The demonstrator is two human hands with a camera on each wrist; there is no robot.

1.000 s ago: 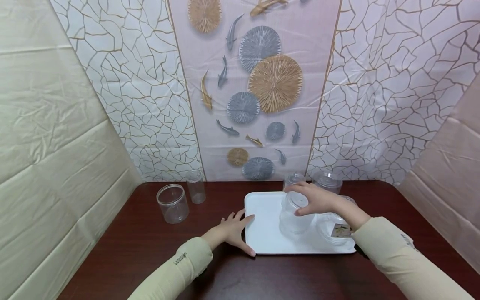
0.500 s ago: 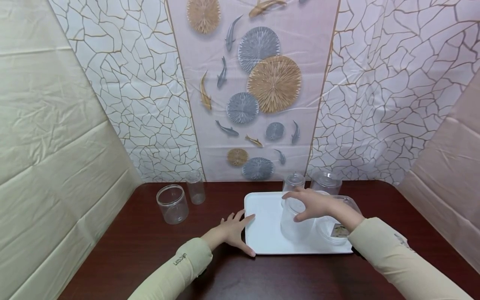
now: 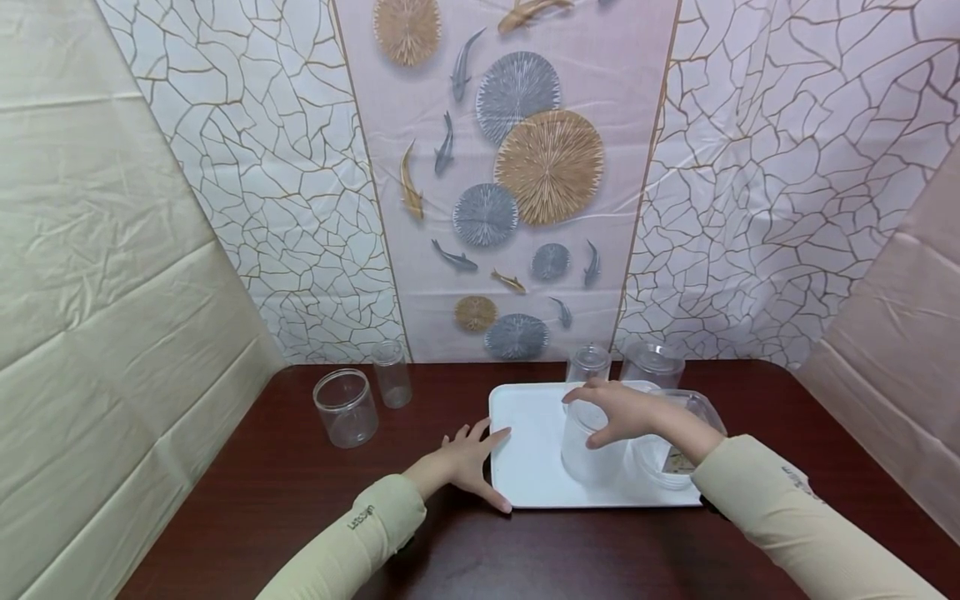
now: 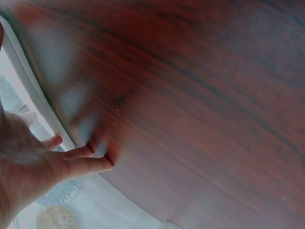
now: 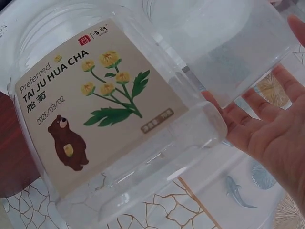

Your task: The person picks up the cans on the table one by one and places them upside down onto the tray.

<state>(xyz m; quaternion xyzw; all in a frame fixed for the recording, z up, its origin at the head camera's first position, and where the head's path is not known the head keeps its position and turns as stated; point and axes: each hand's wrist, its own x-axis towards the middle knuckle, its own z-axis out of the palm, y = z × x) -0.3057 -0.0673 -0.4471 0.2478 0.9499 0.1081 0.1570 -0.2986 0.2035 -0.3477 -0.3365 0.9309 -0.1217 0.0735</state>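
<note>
My right hand (image 3: pixel 630 410) holds a clear round jar (image 3: pixel 588 454) from above, thumb on the near side and fingers over the far side. The jar stands on the white tray (image 3: pixel 521 417), right of its middle. Beside it on the tray is a clear jar with a paper label (image 3: pixel 678 460); in the right wrist view that label (image 5: pixel 105 95) shows yellow flowers, a bear and "TAI JU HUA CHA". At the tray's left edge my left hand (image 3: pixel 468 462) rests with fingers and thumb spread. In the left wrist view, the left fingertips (image 4: pixel 107 164) reach down to the tabletop beside the tray.
Behind the tray's right half stand a narrow clear jar (image 3: pixel 588 358) and a wider one (image 3: pixel 652 364). On the left of the dark red table (image 3: pixel 262 492) are an open-topped clear jar (image 3: pixel 348 421) and a slim clear one (image 3: pixel 393 383). Patterned sheets form the walls.
My right hand has come slightly down and nearer with the clear jar, whose base now sits closer to the tray's near edge. The left hand and tray have stayed put.
</note>
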